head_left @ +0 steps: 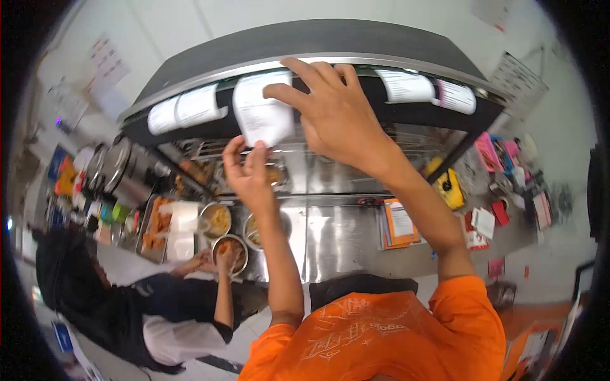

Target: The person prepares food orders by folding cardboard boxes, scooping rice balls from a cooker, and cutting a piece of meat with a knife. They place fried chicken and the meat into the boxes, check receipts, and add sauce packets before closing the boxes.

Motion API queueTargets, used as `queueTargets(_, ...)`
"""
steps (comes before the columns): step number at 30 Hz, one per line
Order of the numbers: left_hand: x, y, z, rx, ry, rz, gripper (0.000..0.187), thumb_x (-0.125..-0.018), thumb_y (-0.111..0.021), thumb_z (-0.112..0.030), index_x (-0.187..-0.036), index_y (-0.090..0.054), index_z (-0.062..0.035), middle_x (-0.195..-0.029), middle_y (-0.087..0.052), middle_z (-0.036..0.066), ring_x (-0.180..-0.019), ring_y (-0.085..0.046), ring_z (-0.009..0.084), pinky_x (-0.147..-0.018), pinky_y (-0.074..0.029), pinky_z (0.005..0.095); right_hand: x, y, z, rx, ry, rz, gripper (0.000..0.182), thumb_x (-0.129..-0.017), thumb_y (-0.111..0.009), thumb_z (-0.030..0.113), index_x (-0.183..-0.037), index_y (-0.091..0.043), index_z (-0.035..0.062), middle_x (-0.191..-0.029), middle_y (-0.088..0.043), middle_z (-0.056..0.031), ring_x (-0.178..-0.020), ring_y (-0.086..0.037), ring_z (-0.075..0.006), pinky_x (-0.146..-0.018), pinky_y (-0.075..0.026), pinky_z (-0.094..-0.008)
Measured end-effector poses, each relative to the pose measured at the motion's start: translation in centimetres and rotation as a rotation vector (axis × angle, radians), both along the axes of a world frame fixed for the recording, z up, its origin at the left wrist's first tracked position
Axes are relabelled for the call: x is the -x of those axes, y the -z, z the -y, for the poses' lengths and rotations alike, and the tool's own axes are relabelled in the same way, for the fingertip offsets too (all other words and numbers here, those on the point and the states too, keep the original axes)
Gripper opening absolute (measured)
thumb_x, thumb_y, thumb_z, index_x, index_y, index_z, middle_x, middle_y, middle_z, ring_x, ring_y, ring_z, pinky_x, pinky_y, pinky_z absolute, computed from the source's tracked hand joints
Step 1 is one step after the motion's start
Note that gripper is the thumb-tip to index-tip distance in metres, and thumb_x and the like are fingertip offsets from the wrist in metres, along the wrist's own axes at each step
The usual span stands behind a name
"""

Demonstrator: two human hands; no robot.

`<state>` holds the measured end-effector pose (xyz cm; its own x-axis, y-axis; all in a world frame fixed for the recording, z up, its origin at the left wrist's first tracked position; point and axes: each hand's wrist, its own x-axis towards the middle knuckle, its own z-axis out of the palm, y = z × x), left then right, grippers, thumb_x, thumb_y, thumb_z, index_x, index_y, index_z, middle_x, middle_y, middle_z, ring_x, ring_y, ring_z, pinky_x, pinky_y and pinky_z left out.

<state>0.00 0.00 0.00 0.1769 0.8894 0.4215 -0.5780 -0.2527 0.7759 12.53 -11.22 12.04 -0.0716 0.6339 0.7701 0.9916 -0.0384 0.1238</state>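
A white printed paper slip (257, 114) hangs at the dark rail (356, 73) of the shelf in front of me. My left hand (248, 174) pinches its bottom edge between thumb and fingers. Over the slip's upper right side is my right hand (340, 111), its thumb across the paper and its index finger up at the metal edge, with the fingers apart. More printed slips (198, 105) hang to the left, and others (406, 86) to the right, along the same rail.
Below stands a steel counter (337, 244) with bowls of food (216, 219) and a tray of orange-brown food (155, 228). A co-worker in dark clothes (95, 305) reaches into a bowl (230, 254) at left. Orange papers (399, 219) lie at right.
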Motion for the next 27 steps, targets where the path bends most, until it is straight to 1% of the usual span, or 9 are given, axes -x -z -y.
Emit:
queueTargets(2, 0.5, -1.6, -0.7, 0.015, -0.006, 0.053, 0.041, -0.088, -0.065, 0.000, -0.125, -0.048, -0.0009, -0.117, -0.052, 0.010, -0.096, -0.062, 0.0179, -0.079, -0.053, 0.0291, 0.0, -1.2, 0.7, -0.201, 0.006, -0.062, 0.047, -0.069, -0.052, -0.003, -0.109, -0.065, 0.0178, -0.122, -0.060, -0.0072, -0.110, -0.052, -0.0272, -0.091, -0.036, -0.0404)
queueTargets(5, -3.1, 0.2, 4.0, 0.113, -0.142, 0.058, 0.038, -0.089, -0.064, -0.003, -0.125, -0.050, -0.0026, -0.113, -0.057, 0.009, -0.095, -0.063, 0.0187, -0.075, -0.053, 0.0280, -6.1, -4.0, 9.9, -0.145, 0.258, -0.011, 0.039, -0.070, -0.052, -0.004, -0.100, -0.068, 0.0140, -0.111, -0.066, -0.0040, -0.106, -0.054, -0.0269, -0.091, -0.036, -0.0410)
queueTargets(8, -4.6, 5.1, 4.0, 0.067, -0.039, -0.133, 0.033, -0.090, -0.063, -0.003, -0.121, -0.054, -0.0033, -0.104, -0.061, 0.007, -0.086, -0.064, 0.0149, -0.067, -0.053, 0.0253, -9.9, -3.1, 12.7, -0.085, 0.313, -0.031, 0.035, -0.071, -0.052, -0.003, -0.096, -0.071, 0.0112, -0.104, -0.068, -0.0020, -0.101, -0.055, -0.0260, -0.089, -0.038, -0.0408)
queueTargets(11, -8.6, 0.9, 10.2, -0.136, 0.226, -0.115, 0.034, -0.089, -0.065, -0.003, -0.122, -0.056, -0.0033, -0.093, -0.063, 0.004, -0.068, -0.059, 0.0063, -0.056, -0.047, 0.0183, -10.8, -1.1, 12.0, -0.094, 0.239, 0.041, 0.031, -0.074, -0.055, 0.003, -0.099, -0.071, 0.0122, -0.101, -0.066, -0.0031, -0.097, -0.055, -0.0267, -0.086, -0.040, -0.0399)
queueTargets(13, -11.0, -1.6, 11.8, -0.174, 0.291, -0.109, 0.037, -0.089, -0.066, -0.004, -0.124, -0.054, -0.0027, -0.090, -0.063, 0.003, -0.068, -0.058, 0.0045, -0.056, -0.044, 0.0162, -10.4, -0.9, 11.6, -0.106, 0.229, 0.038, 0.032, -0.074, -0.055, 0.003, -0.100, -0.071, 0.0121, -0.102, -0.066, -0.0031, -0.097, -0.055, -0.0260, -0.085, -0.040, -0.0394)
queueTargets(15, -12.6, -3.0, 12.2, -0.255, 0.367, -0.102, 0.028, -0.089, -0.067, -0.006, -0.115, -0.058, -0.0008, -0.089, -0.063, 0.002, -0.066, -0.056, 0.0024, -0.055, -0.042, 0.0155, -10.1, -0.7, 11.4, -0.112, 0.214, 0.030, 0.033, -0.074, -0.056, 0.003, -0.101, -0.071, 0.0117, -0.103, -0.065, -0.0032, -0.096, -0.055, -0.0249, -0.085, -0.040, -0.0391)
queueTargets(21, -12.0, -1.6, 10.8, -0.115, 0.300, -0.173, 0.009, -0.089, -0.068, -0.007, -0.089, -0.062, 0.0003, -0.093, -0.061, 0.002, -0.065, -0.050, 0.0007, -0.052, -0.035, 0.0151, -8.9, -0.3, 9.3, -0.111, 0.152, 0.008, 0.032, -0.074, -0.057, 0.005, -0.103, -0.071, 0.0101, -0.105, -0.065, -0.0030, -0.097, -0.054, -0.0237, -0.084, -0.039, -0.0382)
queueTargets(23, -11.5, -1.6, 10.3, -0.190, 0.262, -0.049, 0.009, -0.090, -0.067, -0.008, -0.090, -0.061, -0.0010, -0.099, -0.059, 0.004, -0.069, -0.052, 0.0027, -0.052, -0.036, 0.0157, -8.5, -0.2, 8.1, -0.107, 0.133, 0.022, 0.032, -0.074, -0.057, 0.007, -0.104, -0.070, 0.0097, -0.106, -0.064, -0.0029, -0.097, -0.054, -0.0234, -0.085, -0.039, -0.0382)
queueTargets(27, -10.1, -2.6, 9.2, 0.003, 0.265, 0.056, 0.014, -0.091, -0.064, -0.009, -0.102, -0.058, -0.0021, -0.099, -0.058, 0.006, -0.068, -0.055, 0.0072, -0.052, -0.041, 0.0198, -7.0, 0.0, 5.8, -0.099, 0.112, 0.014, 0.040, -0.072, -0.057, 0.001, -0.109, -0.069, 0.0102, -0.108, -0.064, -0.0031, -0.096, -0.055, -0.0224, -0.085, -0.040, -0.0381)
